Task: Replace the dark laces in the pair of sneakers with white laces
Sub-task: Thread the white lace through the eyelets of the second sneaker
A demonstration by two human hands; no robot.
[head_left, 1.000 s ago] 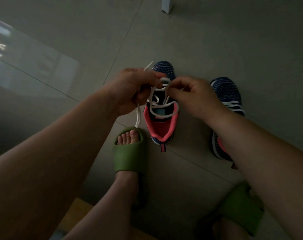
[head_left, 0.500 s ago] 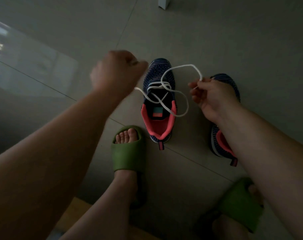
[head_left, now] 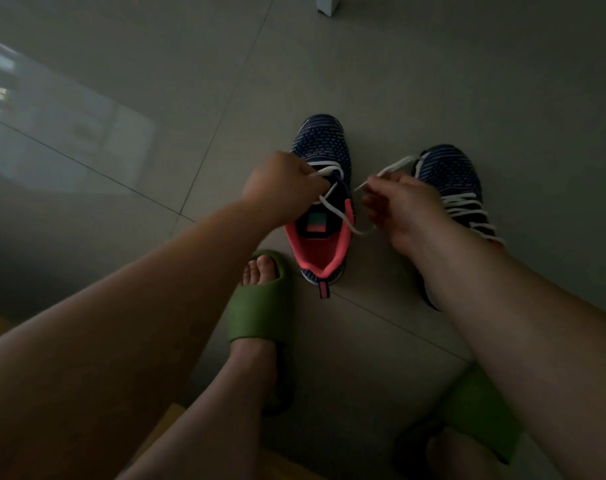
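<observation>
Two navy knit sneakers with pink lining stand on the grey tiled floor. The left sneaker (head_left: pixel 324 147) has a white lace (head_left: pixel 343 216) threaded loosely through its upper eyelets. My left hand (head_left: pixel 280 185) is closed on one end of that lace over the sneaker's left side. My right hand (head_left: pixel 398 206) pinches the other end, which sticks out past my fingers toward the right sneaker (head_left: pixel 450 178). The right sneaker carries white lacing (head_left: pixel 467 209) and is partly hidden by my right forearm.
My feet in green slides rest near the sneakers, the left slide (head_left: pixel 260 299) right beside the left sneaker's heel, the right slide (head_left: pixel 481 417) lower right. A white furniture leg (head_left: pixel 327 5) stands at the far top. A wooden edge (head_left: pixel 176 427) shows at the bottom.
Both hands had pulled the lace ends apart half a second ago, left hand out to the left, right hand holding a raised loop. They have come back closer over the left sneaker.
</observation>
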